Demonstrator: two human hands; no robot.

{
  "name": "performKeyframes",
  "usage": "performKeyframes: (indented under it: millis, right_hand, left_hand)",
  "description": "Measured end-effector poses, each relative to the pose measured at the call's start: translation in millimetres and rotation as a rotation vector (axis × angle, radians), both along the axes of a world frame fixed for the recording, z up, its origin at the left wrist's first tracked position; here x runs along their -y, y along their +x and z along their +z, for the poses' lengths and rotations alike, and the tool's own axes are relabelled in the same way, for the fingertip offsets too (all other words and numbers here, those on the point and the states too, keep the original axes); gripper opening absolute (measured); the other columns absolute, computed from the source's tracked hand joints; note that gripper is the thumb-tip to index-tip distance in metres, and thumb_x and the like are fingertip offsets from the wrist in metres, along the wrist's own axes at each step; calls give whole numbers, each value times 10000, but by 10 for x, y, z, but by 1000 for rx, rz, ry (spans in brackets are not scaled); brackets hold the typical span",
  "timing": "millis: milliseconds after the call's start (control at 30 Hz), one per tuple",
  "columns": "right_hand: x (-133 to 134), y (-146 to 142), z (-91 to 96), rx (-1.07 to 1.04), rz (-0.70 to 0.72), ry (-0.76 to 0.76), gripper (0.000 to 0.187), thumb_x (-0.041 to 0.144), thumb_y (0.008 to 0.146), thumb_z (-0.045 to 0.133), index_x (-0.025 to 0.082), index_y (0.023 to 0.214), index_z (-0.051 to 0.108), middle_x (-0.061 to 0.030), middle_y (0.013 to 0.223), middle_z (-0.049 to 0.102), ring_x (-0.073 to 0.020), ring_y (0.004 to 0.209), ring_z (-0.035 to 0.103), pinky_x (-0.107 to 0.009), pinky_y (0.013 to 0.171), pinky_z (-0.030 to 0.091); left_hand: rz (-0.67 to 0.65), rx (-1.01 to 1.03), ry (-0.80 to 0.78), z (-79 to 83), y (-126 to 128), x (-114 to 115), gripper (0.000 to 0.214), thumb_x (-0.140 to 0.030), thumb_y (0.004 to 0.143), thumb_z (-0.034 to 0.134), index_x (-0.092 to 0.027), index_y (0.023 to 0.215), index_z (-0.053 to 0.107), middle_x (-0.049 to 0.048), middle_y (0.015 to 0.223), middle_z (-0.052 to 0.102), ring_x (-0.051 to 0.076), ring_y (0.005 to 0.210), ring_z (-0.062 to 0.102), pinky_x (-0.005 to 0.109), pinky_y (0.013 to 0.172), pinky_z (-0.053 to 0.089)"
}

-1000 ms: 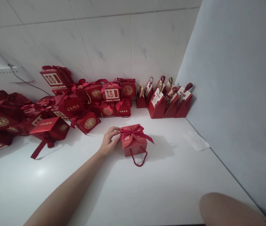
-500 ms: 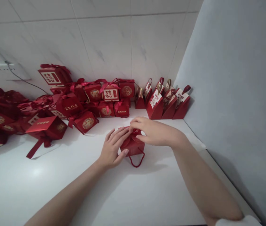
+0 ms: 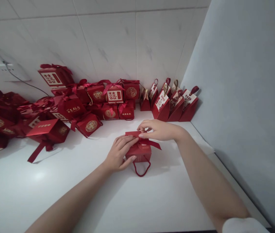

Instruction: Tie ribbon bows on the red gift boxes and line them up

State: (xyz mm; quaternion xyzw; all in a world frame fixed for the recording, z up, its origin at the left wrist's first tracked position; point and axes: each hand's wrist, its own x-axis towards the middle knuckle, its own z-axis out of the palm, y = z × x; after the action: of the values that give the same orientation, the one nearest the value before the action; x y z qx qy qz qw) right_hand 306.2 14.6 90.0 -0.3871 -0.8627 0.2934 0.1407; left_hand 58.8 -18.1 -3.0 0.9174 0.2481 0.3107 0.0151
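A small red gift box stands on the white table in front of me, with a dark red cord handle drooping from its near side. My left hand rests over its left part, fingers across the top and thumb against the front. At the top, my right hand pinches thumb and fingers together where a red ribbon crosses the lid. One ribbon end sticks out to the right. Exactly what lies between the right fingertips is partly hidden.
Several red gift boxes with bows are piled along the tiled wall and to the left. Pointed red boxes with loops stand at the back right. A pale panel rises on the right. A cable runs down the wall.
The ribbon end now lies out to the right over the box top, where curved flaps showed before. My right hand has shifted slightly right; my left hand stays on the box.
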Motion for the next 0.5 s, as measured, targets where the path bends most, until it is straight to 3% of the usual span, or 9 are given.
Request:
performKeyframes:
  millis: [167, 500]
  right_hand:
    - [-134, 3, -170, 20, -31, -89, 174, 360, 898, 576, 196, 843, 599, -27, 878, 657, -185, 814, 575, -291, 738, 427]
    - [-68, -98, -150, 95, -61, 51, 122, 300, 902, 559, 197, 838, 576, -54, 909, 659, -190, 809, 581, -283, 712, 415]
  left_hand:
    - [-25, -13, 15, 55, 4, -8, 577, -295, 910, 531, -221, 1464, 386, 143, 1326, 583, 302, 1264, 511, 476, 1061, 386]
    - [32, -15, 26, 82, 24, 7, 517, -356, 884, 563, -235, 1382, 495, 138, 1283, 608, 308, 1206, 558, 468, 1014, 428]
